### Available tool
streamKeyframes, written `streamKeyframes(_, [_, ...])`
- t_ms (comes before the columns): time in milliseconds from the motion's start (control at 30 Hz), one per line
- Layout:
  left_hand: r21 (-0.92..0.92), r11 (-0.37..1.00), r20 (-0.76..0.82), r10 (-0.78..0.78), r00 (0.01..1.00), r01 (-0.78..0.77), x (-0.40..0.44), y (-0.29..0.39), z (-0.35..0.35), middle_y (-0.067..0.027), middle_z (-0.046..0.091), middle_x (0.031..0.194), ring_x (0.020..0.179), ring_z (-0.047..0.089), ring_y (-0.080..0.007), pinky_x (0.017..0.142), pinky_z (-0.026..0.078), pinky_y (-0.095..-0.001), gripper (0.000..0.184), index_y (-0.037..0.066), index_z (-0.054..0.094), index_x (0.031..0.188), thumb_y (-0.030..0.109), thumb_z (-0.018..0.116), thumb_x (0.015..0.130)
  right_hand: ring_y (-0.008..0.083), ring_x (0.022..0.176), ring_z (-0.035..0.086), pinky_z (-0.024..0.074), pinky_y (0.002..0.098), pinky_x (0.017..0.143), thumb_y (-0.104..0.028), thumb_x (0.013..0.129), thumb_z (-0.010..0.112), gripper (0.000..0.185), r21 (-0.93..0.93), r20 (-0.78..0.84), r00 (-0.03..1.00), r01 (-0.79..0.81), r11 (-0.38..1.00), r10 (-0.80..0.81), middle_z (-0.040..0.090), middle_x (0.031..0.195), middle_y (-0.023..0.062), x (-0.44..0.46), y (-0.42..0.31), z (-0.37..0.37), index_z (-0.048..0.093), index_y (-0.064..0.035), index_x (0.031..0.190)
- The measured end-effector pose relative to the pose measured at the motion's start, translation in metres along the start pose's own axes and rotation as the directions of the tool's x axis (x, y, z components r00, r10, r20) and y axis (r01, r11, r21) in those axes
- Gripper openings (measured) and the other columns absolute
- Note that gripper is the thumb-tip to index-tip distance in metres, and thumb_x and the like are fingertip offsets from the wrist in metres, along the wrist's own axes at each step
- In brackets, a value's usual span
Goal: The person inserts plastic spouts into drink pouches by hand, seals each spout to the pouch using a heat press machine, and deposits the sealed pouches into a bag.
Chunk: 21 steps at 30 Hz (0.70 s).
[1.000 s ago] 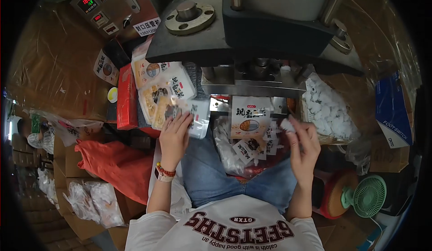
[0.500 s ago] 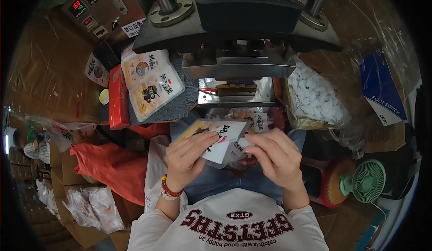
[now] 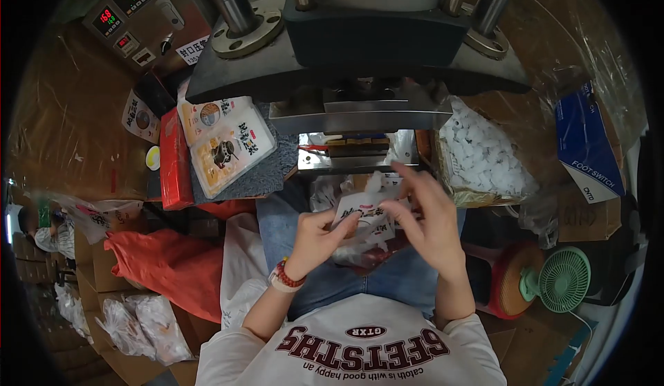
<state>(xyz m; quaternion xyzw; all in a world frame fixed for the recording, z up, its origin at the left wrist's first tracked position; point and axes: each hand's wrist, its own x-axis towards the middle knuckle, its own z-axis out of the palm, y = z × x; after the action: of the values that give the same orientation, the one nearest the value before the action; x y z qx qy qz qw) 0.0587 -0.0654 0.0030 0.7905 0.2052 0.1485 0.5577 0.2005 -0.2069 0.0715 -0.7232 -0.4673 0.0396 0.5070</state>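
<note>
My left hand point(image 3: 319, 239) grips a printed white pouch point(image 3: 361, 209) by its near left edge, thumb on its face. A small white spout point(image 3: 374, 182) stands at the pouch's top end. To the right, my right hand point(image 3: 429, 223) has its thumb and fingers spread apart beside the pouch, with nothing seen between them. Below the pouch lie other printed pouches in clear plastic, partly hidden by my hands. Just beyond is the press machine's metal lower die point(image 3: 356, 152), under a raised metal bar point(image 3: 360, 117).
Stacked flat pouches point(image 3: 232, 147) lie on a grey mat at the left, beside a red box point(image 3: 175, 161). A box of white spouts point(image 3: 481, 152) sits at the right. Further right are a blue carton point(image 3: 588, 140) and a green fan point(image 3: 564, 273).
My left hand took a pouch from the stack and brought it to the middle. My right hand brought a white spout to its top, then opened. The pouch seen at the die earlier is gone from there.
</note>
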Motion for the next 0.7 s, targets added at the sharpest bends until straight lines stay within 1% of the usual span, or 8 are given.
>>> streamKeyframes(133, [-0.511,0.830,0.018,-0.250,0.968,0.224,0.027,-0.030,0.015,-0.0068,0.070,0.075,0.065,0.063,-0.0061,0.055,0.049,-0.0220,0.023,-0.007,0.070,0.086,0.016,0.068,0.089,0.0085,0.064,0.049,0.0396,0.0213,0.059,-0.006,0.085,0.066,0.032,-0.195,-0.249,0.968,-0.066,0.979,0.016,0.054,0.077,0.0031,0.012,0.026,-0.026,0.061,0.0002,0.116])
streamKeyframes(233, [-0.725,0.650,0.058,-0.272,0.961,0.228,0.050,-0.011,0.011,-0.0082,0.070,0.086,0.072,0.064,-0.0086,0.062,0.052,-0.0230,0.021,-0.006,0.068,0.094,0.014,0.066,0.090,0.0304,0.081,0.056,0.0461,0.0385,0.071,-0.009,0.086,0.063,0.024,-0.690,-0.317,0.944,-0.164,0.705,-0.091,0.059,0.083,0.0127,0.025,0.058,-0.037,0.062,0.0023,0.107])
streamKeyframes(400, [-0.781,0.561,0.120,-0.299,0.947,0.276,0.062,-0.012,0.007,-0.0079,0.070,0.090,0.076,0.065,-0.0094,0.066,0.052,-0.0233,0.022,-0.005,0.066,0.099,0.015,0.067,0.089,0.0344,0.090,0.056,0.0460,0.0428,0.078,-0.006,0.084,0.061,0.018,-0.717,-0.163,0.987,-0.114,0.688,-0.006,0.061,0.090,0.0160,0.030,0.120,-0.026,0.062,0.0038,0.099])
streamKeyframes(500, [-0.531,0.819,0.088,-0.202,0.975,0.217,0.061,-0.018,-0.013,-0.0117,0.069,0.103,0.088,0.064,-0.0128,0.072,0.049,-0.0244,0.033,-0.004,0.065,0.107,0.023,0.069,0.088,0.0354,0.090,0.056,0.0461,0.0425,0.078,-0.004,0.082,0.061,0.017,-0.637,-0.136,0.987,-0.156,0.755,0.089,0.060,0.090,0.0172,0.027,0.116,-0.027,0.061,0.0048,0.097])
streamKeyframes(533, [-0.141,0.986,-0.246,-0.124,0.961,0.091,0.062,-0.026,-0.027,-0.0144,0.064,0.114,0.099,0.061,-0.0186,0.082,0.047,-0.0307,0.044,-0.002,0.060,0.116,0.029,0.069,0.087,0.0355,0.087,0.056,0.0467,0.0420,0.077,-0.003,0.082,0.061,0.018,-0.621,-0.134,0.989,-0.131,0.773,0.061,0.060,0.088,0.0177,0.027,0.115,-0.029,0.061,0.0051,0.098])
streamKeyframes(600, [0.662,0.714,-0.536,0.240,0.809,0.226,0.059,-0.031,-0.061,-0.0164,0.053,0.131,0.119,0.051,-0.0276,0.099,0.036,-0.0433,0.065,0.004,0.049,0.132,0.042,0.069,0.083,0.0356,0.084,0.057,0.0472,0.0414,0.075,-0.003,0.082,0.061,0.018,-0.606,-0.133,0.990,-0.117,0.787,0.045,0.060,0.086,0.0182,0.024,0.113,-0.031,0.061,0.0054,0.098])
streamKeyframes(633, [0.862,0.332,-0.498,0.407,0.766,0.383,0.055,-0.028,-0.077,-0.0157,0.047,0.138,0.128,0.044,-0.0308,0.107,0.028,-0.0497,0.075,0.006,0.043,0.139,0.047,0.068,0.081,0.0311,0.082,0.059,0.0479,0.0380,0.074,-0.002,0.083,0.061,0.018,-0.497,-0.195,0.973,-0.206,0.843,0.123,0.062,0.087,0.0169,0.024,0.111,-0.031,0.061,0.0054,0.099])
streamKeyframes(700, [0.895,0.370,-0.380,0.340,0.860,0.250,0.033,-0.057,-0.097,-0.0134,0.047,0.139,0.130,0.042,-0.0305,0.109,0.021,-0.0527,0.077,0.008,0.040,0.140,0.050,0.066,0.082,0.0265,0.081,0.062,0.0487,0.0347,0.073,-0.001,0.085,0.061,0.017,-0.378,-0.244,0.950,-0.280,0.883,0.196,0.064,0.089,0.0156,0.023,0.104,-0.030,0.061,0.0053,0.101])
